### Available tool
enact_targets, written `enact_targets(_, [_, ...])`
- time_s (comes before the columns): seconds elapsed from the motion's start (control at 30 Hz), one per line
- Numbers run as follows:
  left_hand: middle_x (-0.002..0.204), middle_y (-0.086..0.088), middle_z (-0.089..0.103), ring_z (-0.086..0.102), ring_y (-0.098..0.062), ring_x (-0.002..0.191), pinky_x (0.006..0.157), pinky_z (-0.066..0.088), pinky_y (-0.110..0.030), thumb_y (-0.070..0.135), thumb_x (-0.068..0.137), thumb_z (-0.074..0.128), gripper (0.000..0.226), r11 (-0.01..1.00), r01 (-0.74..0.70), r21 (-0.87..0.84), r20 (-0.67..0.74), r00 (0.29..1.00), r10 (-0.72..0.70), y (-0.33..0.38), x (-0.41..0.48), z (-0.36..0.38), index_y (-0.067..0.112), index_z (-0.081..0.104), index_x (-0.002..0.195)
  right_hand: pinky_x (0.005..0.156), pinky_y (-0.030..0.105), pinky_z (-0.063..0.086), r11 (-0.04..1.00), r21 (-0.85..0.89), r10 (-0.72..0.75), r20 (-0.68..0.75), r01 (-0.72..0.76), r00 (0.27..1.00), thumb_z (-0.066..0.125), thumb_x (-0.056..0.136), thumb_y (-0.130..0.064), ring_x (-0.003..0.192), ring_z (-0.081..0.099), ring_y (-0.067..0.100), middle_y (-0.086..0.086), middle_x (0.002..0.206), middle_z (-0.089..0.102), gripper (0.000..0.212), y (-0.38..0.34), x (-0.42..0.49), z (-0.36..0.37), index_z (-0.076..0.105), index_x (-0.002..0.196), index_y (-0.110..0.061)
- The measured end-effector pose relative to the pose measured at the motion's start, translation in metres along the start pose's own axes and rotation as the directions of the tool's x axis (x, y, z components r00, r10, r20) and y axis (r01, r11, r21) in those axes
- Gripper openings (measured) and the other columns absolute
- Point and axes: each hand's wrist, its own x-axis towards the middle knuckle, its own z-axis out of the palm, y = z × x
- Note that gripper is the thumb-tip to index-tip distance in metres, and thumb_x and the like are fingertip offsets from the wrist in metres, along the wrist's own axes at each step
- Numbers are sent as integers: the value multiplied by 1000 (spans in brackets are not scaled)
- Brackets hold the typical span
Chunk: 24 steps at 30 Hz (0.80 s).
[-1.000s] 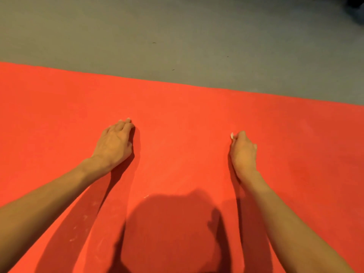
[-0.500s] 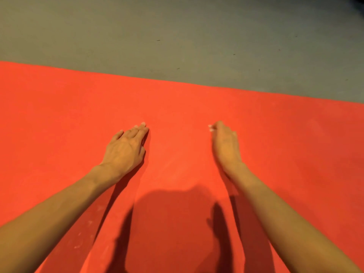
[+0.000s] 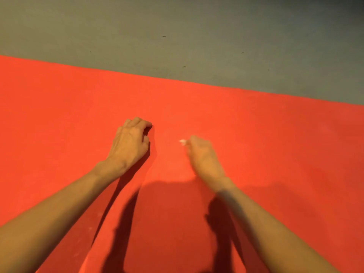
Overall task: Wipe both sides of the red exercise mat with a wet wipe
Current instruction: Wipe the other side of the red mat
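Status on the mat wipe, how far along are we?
Done: nothing provable. The red mat lies flat on the grey floor, with no visible sign of which areas are wiped. In hand: the right hand, blurred, pinches a white wet wipe at the upward face; the left hand rests on the mat, fingers curled. Left: the underside, unless already flipped, which this view cannot show.

Warm light from behind; hard shadows on mat (image 3: pixel 59 119); right hand (image 3: pixel 203 154) motion-blurred.
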Motion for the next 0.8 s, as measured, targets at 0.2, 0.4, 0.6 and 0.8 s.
enact_targets(0.2, [119, -12, 59, 53, -36, 105, 90, 41, -45, 11, 72, 43, 47, 1000, 8, 23, -57, 998, -7, -4, 16, 5, 6, 62, 114, 75, 48, 39, 601, -62, 793, -79, -797, 604, 43, 98, -12, 96, 58, 45, 30, 103, 61, 21, 108, 42, -23, 51, 104, 6])
enact_targets(0.4, [136, -20, 47, 40, -36, 131, 114, 22, -48, 3, 78, 50, 47, 995, 100, 9, -105, 990, -99, 5, 72, 25, -2, 52, 125, 79, 43, 33, 846, 38, 525, 116, -532, 843, 35, 101, -17, 99, 57, 39, 25, 108, 61, 26, 45, 137, 45, 49, 109, 3])
enact_targets(0.6, [128, -13, 52, 46, -32, 121, 112, 26, -45, 20, 77, 30, 48, 981, 183, 65, -241, 957, -163, 12, 82, 42, 8, 52, 117, 59, 37, 27, 1000, -9, 14, 80, -14, 997, 57, 84, -3, 65, 58, 38, 21, 72, 61, 7, 61, 151, 46, 55, 78, -1])
enact_targets(0.8, [135, -17, 48, 40, -35, 130, 114, 23, -48, 18, 79, 37, 45, 974, 181, 139, -223, 964, -147, 13, 83, 47, 5, 50, 120, 76, 49, 35, 759, -302, 617, 51, -577, 785, 37, 94, -4, 95, 54, 47, 34, 104, 58, 20, 204, 109, -24, 49, 103, 8])
